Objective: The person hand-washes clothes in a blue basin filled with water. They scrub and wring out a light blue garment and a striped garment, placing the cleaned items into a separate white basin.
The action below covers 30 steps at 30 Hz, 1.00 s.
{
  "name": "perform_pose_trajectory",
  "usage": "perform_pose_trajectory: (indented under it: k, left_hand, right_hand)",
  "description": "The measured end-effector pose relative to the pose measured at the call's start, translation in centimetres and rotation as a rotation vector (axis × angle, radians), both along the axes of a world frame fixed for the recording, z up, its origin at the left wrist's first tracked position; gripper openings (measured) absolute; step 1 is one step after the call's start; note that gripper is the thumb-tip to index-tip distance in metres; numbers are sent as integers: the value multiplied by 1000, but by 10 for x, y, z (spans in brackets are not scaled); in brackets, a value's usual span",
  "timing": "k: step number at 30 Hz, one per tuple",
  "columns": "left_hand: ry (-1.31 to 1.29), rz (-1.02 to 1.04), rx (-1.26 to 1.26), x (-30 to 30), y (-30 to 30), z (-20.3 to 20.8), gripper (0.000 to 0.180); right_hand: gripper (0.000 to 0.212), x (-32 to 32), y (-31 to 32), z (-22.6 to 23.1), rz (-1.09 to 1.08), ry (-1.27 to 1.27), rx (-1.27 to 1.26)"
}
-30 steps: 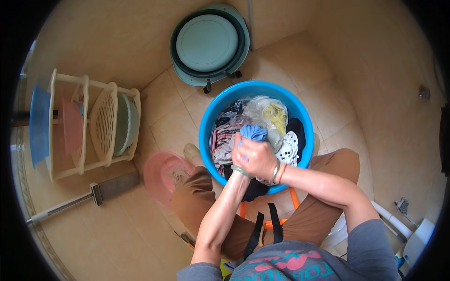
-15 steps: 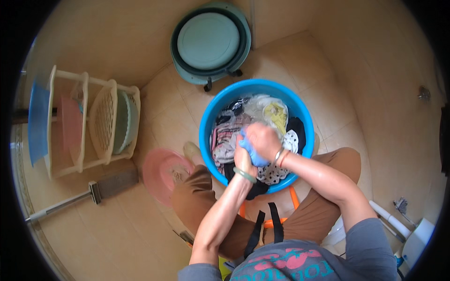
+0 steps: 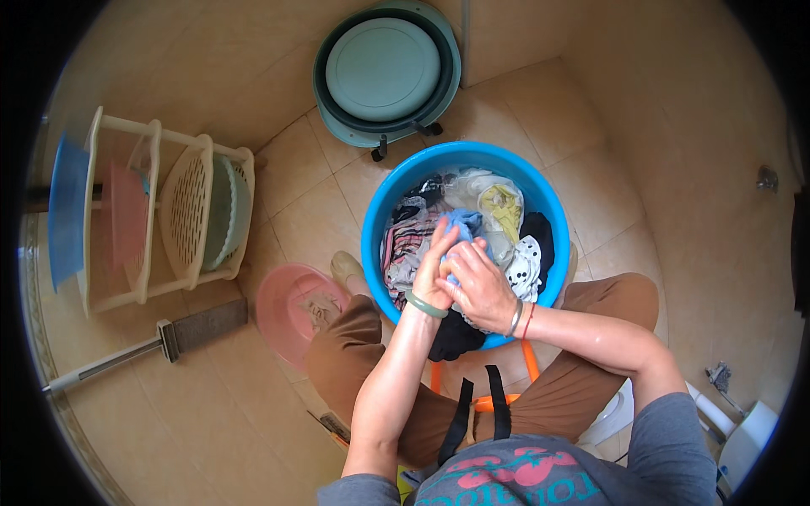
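A round blue tub (image 3: 550, 196) holds wet clothes. Over its near part, my left hand (image 3: 433, 274) is held with its fingers stretched out and the palm turned toward my right hand. My right hand (image 3: 483, 287) rests against that palm, its fingers bent over a light blue cloth (image 3: 462, 223). Part of the cloth shows between the hands and part beyond them; the hands hide the rest. Around it lie a striped garment (image 3: 405, 244), a yellow piece (image 3: 501, 211), a white cloth with black dots (image 3: 525, 268) and dark clothes (image 3: 456, 337).
A pink basin (image 3: 283, 316) with a pale cloth stands left of the tub. Beyond the tub, a green folding basin (image 3: 384, 72) leans on the wall. At left are a cream rack (image 3: 202, 215) with basins and a flat mop (image 3: 207, 329). An orange stool (image 3: 530, 361) shows between my legs.
My hands were closed together around the blue cloth. Now the left fingers have straightened, the right hand has come nearer to me, and more cloth shows beyond the hands.
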<state>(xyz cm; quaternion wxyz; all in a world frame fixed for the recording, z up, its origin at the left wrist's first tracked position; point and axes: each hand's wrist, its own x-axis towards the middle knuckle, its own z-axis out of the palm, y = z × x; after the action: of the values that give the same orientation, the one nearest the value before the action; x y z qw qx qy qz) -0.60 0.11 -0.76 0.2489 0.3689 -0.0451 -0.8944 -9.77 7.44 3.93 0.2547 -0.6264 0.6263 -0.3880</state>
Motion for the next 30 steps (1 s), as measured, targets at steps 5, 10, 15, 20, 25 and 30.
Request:
perform_pose_trajectory:
  k: [5, 10, 15, 20, 25, 30]
  left_hand:
    - [-78, -200, 53, -4, 4, -3, 40]
    - [-339, 99, -7, -17, 26, 4, 35]
    - [-307, 148, 1, -12, 27, -19, 32]
    - [-267, 118, -62, 10, 21, -40, 29]
    - [-458, 139, -131, -24, 30, 0, 35]
    - [-457, 38, -316, -12, 17, 25, 33]
  right_hand:
    - [18, 11, 22, 29, 189, 199, -259]
    - [14, -31, -35, -33, 32, 291, -248]
    - [23, -26, -36, -48, -238, 177, 83]
    - [26, 9, -4, 11, 89, 182, -337]
    - [25, -49, -39, -63, -232, 66, 220]
    - [54, -63, -37, -59, -110, -199, 643]
